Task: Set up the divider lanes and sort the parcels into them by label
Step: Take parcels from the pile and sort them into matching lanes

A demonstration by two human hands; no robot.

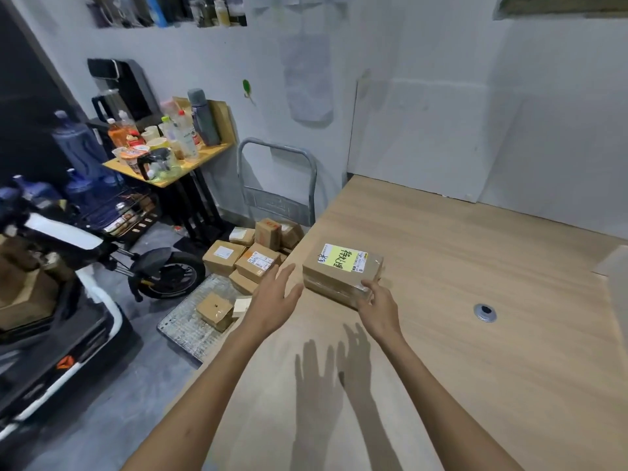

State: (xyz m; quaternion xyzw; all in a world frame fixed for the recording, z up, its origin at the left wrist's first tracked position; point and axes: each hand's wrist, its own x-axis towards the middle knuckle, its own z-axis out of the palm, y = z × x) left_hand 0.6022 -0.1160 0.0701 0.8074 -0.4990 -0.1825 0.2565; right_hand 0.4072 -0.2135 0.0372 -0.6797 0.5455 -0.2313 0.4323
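The taped parcel (339,278) with its yellow-green label (343,258) lies near the worktop's (475,283) left edge, my right hand (379,305) loosely spread with fingertips touching its near right corner, my left hand (277,295) flat-fingered just beside its left end, apart from it.

Even indoor light from above; sharp forearm shadows on surface (475,266). Wide-angle bowing at edges; shelf (170,11) at top blurred.
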